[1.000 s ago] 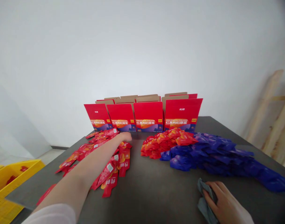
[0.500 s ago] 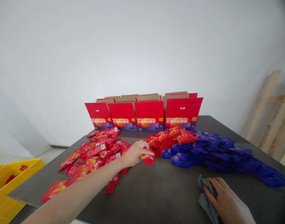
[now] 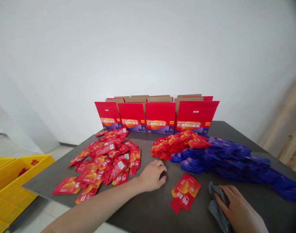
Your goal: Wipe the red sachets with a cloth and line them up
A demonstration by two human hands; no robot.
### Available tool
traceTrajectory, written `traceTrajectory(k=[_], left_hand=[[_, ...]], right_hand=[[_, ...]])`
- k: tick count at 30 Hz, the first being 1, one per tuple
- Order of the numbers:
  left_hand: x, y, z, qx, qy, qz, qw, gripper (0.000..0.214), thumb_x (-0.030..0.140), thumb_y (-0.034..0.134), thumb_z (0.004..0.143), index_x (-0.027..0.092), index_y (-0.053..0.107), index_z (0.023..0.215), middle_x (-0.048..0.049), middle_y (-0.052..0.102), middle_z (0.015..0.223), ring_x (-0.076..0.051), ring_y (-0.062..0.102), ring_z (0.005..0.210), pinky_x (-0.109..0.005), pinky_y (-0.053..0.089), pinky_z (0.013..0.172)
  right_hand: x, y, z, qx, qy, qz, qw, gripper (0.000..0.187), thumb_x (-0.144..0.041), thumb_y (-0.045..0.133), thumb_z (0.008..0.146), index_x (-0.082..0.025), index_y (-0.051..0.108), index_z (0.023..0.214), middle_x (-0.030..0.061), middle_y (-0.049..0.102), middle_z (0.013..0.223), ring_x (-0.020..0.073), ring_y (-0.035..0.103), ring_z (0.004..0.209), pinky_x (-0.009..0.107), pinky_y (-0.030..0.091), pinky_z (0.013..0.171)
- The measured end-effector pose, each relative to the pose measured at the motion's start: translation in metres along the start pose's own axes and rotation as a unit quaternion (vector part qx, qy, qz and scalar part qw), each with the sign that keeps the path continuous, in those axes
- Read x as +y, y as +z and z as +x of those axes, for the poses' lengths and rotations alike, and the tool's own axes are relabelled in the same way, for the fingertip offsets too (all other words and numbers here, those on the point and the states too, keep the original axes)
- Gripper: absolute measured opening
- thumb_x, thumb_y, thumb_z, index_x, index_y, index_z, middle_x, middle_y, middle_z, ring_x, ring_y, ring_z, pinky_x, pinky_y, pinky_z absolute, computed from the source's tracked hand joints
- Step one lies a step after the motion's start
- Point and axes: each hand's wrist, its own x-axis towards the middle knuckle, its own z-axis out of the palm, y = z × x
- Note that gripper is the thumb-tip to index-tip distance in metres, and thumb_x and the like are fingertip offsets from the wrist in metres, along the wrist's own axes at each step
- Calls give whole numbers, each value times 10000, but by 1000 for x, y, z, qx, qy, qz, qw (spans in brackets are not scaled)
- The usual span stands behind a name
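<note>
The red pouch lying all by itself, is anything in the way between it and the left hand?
Nothing visible: just dark tabletop separates the left hand from the lone red pouch. The right hand, on the grey cloth, is beyond the pouch.

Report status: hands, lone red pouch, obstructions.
Left hand: loosely curled, nothing visible in it. Right hand: gripping grey cloth. Lone red pouch: flat on table between hands, nothing covering it.

head cam | facing forward, down | table [image 3: 143,213] near, wall [image 3: 148,48] beyond
</note>
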Motion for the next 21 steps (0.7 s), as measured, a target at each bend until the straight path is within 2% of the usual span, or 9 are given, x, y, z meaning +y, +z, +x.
traceTrajectory(k=[1, 3, 5, 7, 9, 13, 16, 21], left_hand=[[7, 3, -7, 1, -28, -10, 1000, 398, 442, 628, 804, 147, 627, 1072, -103, 579, 1045, -236, 531, 986, -379, 436, 891], [24, 12, -16, -5, -25, -33, 999, 676, 624, 669, 690, 150, 585, 1164, -127, 545, 1144, -276, 500, 1057, -421, 415, 925], [40, 22, -20, -18, 21, -48, 998, 772, 623, 673, 687, 176, 499, 1293, -148, 479, 1277, -306, 439, 1171, -458, 366, 983], [49, 27, -18, -38, 70, -53, 995, 708, 536, 663, 742, 236, 448, 1347, -135, 409, 1366, -315, 374, 1251, -478, 328, 1012], [50, 25, -13, -63, 94, -57, 992, 632, 469, 667, 759, 274, 463, 1324, -106, 401, 1366, -301, 376, 1246, -461, 342, 999], [45, 14, -5, -100, 69, -62, 991, 496, 407, 699, 720, 241, 540, 1159, -61, 486, 1174, -238, 463, 1078, -370, 413, 901], [49, 10, -2, -130, 44, -58, 989, 350, 377, 685, 719, 225, 573, 1014, -41, 495, 1061, -214, 480, 994, -339, 427, 848], [58, 10, 6, -178, 12, -47, 983, 300, 397, 723, 666, 193, 587, 839, -38, 504, 986, -207, 500, 927, -316, 435, 798]], right_hand=[[-1, 0, 1, -4, 5, 1, 1000, 340, -482, 416, 870, -246, 603, 1030, 63, 622, 1053, 192, 645, 863, 330, 497, 772], [-6, -2, 5, -15, 8, 1, 1000, 336, -492, 430, 862, -257, 617, 1012, 49, 624, 1046, 183, 646, 829, 317, 501, 743], [-18, -7, 7, -24, -9, -1, 1000, 316, -478, 445, 860, -265, 631, 1001, 42, 622, 1050, 176, 645, 818, 300, 502, 708], [-36, -10, 7, -28, -37, -7, 999, 299, -442, 445, 870, -263, 634, 1018, 50, 611, 1075, 179, 641, 854, 291, 500, 709], [-55, -10, 3, -46, -69, -21, 996, 284, -413, 454, 872, -268, 629, 1042, 54, 598, 1097, 188, 633, 894, 291, 500, 720], [-73, 0, -6, -85, -88, -63, 990, 247, -394, 491, 847, -284, 624, 1025, 41, 591, 1083, 197, 628, 906, 298, 509, 686], [-61, 4, -8, -77, -58, -76, 992, 283, -445, 450, 868, -276, 617, 1022, 45, 597, 1061, 190, 629, 910, 300, 511, 696], [-5, -7, -10, -81, -31, -96, 992, 299, -426, 448, 849, -261, 635, 1015, 58, 620, 1002, 205, 644, 863, 339, 511, 727]])
